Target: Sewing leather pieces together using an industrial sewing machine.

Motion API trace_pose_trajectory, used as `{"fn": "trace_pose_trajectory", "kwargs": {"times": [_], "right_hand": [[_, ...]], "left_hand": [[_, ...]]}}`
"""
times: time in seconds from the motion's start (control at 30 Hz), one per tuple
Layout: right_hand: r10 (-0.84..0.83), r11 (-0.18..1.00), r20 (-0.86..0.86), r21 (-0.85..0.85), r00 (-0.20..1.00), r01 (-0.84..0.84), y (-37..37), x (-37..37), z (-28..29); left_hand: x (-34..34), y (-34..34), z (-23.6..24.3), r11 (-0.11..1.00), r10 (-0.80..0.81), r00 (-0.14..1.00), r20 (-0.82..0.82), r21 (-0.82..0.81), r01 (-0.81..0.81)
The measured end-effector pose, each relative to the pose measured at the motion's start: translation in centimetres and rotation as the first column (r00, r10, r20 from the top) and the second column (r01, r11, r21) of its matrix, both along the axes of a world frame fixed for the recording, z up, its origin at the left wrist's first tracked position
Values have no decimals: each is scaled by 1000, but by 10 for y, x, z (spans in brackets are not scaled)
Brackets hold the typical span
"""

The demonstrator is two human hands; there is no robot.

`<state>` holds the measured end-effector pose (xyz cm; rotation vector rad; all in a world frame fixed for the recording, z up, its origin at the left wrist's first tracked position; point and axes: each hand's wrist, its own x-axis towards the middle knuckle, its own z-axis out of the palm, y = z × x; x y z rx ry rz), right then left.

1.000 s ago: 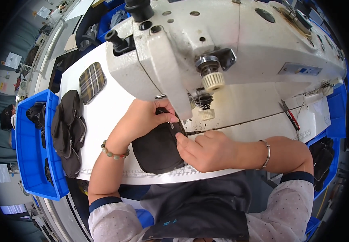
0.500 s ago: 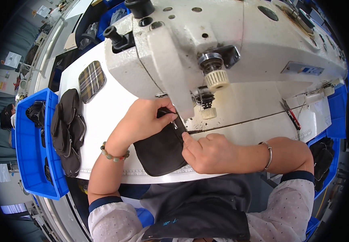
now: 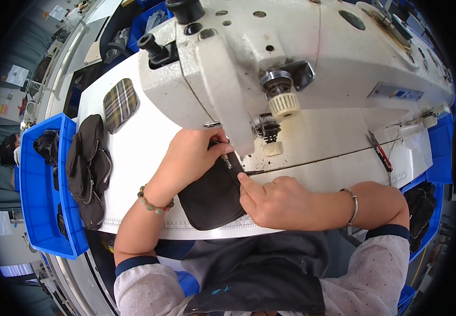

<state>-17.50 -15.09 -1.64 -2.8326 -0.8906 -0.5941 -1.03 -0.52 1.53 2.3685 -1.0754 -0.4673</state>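
At the white sewing machine [image 3: 333, 58], my left hand [image 3: 191, 158] pinches the upper edge of a dark fabric piece with a zipper [image 3: 207, 197], close by the presser area, which is mostly hidden behind the machine head. My right hand [image 3: 275, 203] has its fingers curled, the index fingertip pressing the piece's right edge just below the zipper's metal end [image 3: 228, 164]. The piece lies flat on the white worktop [image 3: 149, 131]. A plaid rounded piece [image 3: 121, 105] lies at the upper left, above a heap of black zippered pouches [image 3: 85, 174].
A blue bin [image 3: 43, 221] with black items stands at the left edge. Black-and-red thread snips [image 3: 381, 152] lie right of the needle area. Another blue bin with black pieces [image 3: 420, 210] is at the right. A person's dark-haired head [image 3: 9, 147] shows in the far left background.
The fabric piece and my left hand have shifted slightly right and up. My right hand has moved a little to the right, its index fingertip staying on the edge.
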Motion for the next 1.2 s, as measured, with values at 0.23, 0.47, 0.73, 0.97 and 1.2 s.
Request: {"fn": "trace_pose_trajectory", "kwargs": {"times": [0.23,0.47,0.73,0.97,1.2], "right_hand": [[-65,997,169,61,983,55,-4,19,-12],[-165,985,114,77,980,157,-10,37,-9],[-206,978,90,-6,974,208,-15,36,-10],[-163,984,164,101,973,148,-18,47,-18],[-177,981,175,109,968,159,-31,53,-34]], "left_hand": [[15,-5,-10,985,-123,941,314,-78,155],[45,-15,-27,863,-220,858,465,-318,393],[55,-17,-38,875,-210,967,146,-412,252],[58,-27,-38,892,-145,989,43,-428,149],[5,16,22,998,-55,911,409,24,50]]}}
